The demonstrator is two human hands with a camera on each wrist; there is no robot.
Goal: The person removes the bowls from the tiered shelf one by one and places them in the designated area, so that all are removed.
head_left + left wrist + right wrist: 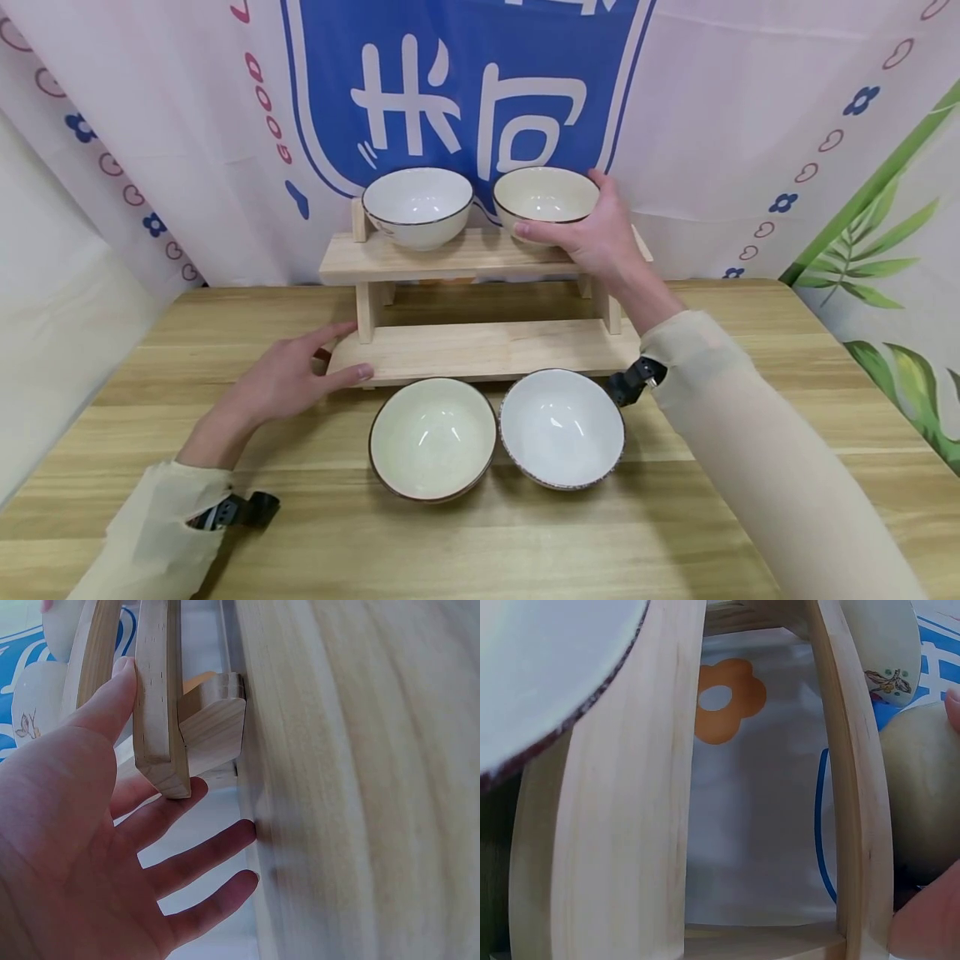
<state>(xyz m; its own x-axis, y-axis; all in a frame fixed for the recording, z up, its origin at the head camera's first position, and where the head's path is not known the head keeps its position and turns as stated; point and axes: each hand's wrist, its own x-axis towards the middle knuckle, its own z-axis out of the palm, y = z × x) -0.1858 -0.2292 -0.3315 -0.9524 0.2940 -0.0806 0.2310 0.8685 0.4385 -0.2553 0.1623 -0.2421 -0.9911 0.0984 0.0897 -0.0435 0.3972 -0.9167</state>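
Observation:
My right hand (607,229) grips a cream bowl (543,190) with a dark rim, thumb across its near side and fingers round the far right side. This bowl sits over the right part of the upper board of a two-tier wooden rack (480,350). At the rack's left end, my left hand (288,375) holds the lower board, its thumb on one face and index finger at the end; the other fingers (202,859) spread out straight. A white bowl (418,196) with a dark rim stands on the upper board's left part.
Before the rack on the wooden table (480,550), a cream bowl (433,437) and a white bowl with a speckled rim (562,429) stand side by side. A printed curtain (697,125) hangs close behind the rack.

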